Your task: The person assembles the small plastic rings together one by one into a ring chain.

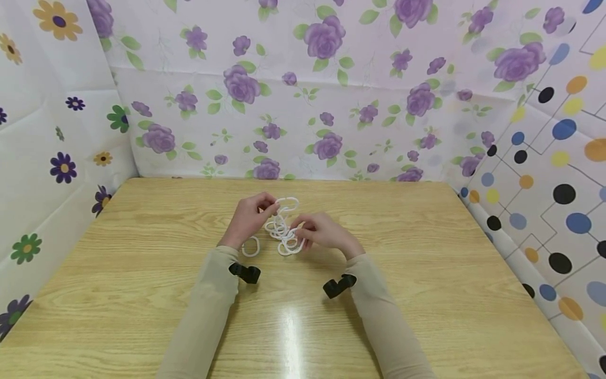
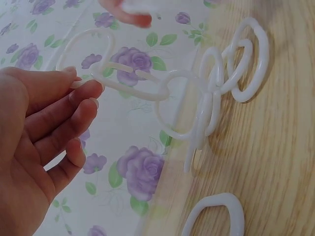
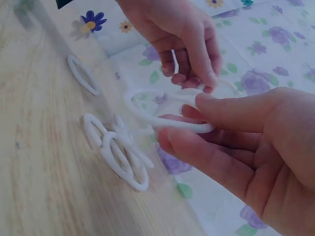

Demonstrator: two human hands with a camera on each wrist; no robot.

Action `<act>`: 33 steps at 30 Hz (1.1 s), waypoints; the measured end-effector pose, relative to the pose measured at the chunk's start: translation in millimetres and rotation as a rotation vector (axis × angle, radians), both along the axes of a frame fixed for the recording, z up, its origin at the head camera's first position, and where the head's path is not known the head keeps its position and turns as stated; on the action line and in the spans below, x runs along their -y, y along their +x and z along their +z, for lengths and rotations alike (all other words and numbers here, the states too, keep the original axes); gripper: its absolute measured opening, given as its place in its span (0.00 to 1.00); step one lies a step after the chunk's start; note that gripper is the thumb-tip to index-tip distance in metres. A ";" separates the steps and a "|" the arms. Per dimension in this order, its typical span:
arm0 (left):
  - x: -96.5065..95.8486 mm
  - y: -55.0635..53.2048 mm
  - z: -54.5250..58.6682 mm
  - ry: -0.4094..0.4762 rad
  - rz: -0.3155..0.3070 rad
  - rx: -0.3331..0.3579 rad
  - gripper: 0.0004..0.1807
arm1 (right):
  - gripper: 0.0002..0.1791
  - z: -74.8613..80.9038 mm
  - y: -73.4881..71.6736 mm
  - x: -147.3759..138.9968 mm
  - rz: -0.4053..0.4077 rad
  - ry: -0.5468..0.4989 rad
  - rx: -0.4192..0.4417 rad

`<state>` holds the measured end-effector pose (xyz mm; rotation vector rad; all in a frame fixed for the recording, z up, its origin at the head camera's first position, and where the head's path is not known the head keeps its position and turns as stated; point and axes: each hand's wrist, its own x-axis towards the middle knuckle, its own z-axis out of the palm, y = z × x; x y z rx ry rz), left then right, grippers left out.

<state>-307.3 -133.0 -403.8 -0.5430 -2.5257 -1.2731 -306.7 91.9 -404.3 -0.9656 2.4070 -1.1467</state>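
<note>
My left hand [image 1: 253, 216] pinches a white plastic chain link [image 2: 111, 43] between thumb and fingertips, at the raised end of a chain. From it, more joined links [image 2: 130, 93] slope down toward the wooden table. My right hand [image 1: 326, 232] holds another white oval link [image 3: 170, 123] between thumb and forefinger, its far end showing past the fingertips. Several interlocked links [image 3: 125, 172] bunch together on the table beside the hands. A separate link [image 1: 258, 245] lies near the left wrist, apart from the bunch.
The wooden table [image 1: 426, 273] runs back to a flowered cloth wall [image 1: 284, 126]. Cloth walls with flowers [image 1: 61, 137] and coloured dots [image 1: 544, 158] stand at the left and right sides. Each sleeve carries a black wrist camera [image 1: 246, 272].
</note>
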 end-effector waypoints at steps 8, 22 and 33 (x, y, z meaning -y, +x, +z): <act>-1.4 1.0 0.4 -0.037 -0.045 0.048 0.08 | 0.12 4.5 -4.5 -11.2 -0.129 -0.045 -0.141; -12.1 0.9 -2.2 -0.206 -0.217 0.087 0.07 | 0.06 9.9 -5.5 -17.6 -0.279 -0.166 -0.114; -18.7 4.3 -0.8 -0.290 -0.311 0.104 0.05 | 0.06 9.1 -6.4 -21.9 -0.309 -0.212 -0.088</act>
